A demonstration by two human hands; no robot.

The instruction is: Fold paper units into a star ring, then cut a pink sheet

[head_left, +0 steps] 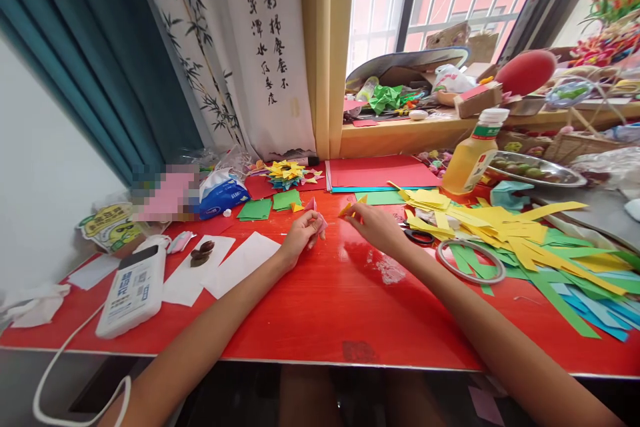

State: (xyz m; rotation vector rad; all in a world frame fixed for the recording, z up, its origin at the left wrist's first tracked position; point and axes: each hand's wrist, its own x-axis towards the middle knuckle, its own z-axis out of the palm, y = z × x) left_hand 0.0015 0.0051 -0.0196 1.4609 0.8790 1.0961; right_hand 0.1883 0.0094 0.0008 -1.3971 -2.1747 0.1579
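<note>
My left hand [301, 238] is closed on a small folded pink paper piece [321, 223], its point sticking up past the fingers. Across a short gap, my right hand [374, 222] pinches a small folded yellow-orange paper piece [361, 200]. Both hands are held over the red table [300, 320]. Just beyond my left hand lies another small orange folded piece [297, 208], beside green paper squares [255, 210]. Black-handled scissors [419, 236] lie under my right forearm's far side, partly hidden.
Yellow and green paper strips [510, 234] and a tape roll [471, 261] lie to the right. A juice bottle [473, 157] stands behind them. Red paper sheets [383, 172] and a folded paper star ring [287, 174] are at the back. A white power bank [132, 290] lies left.
</note>
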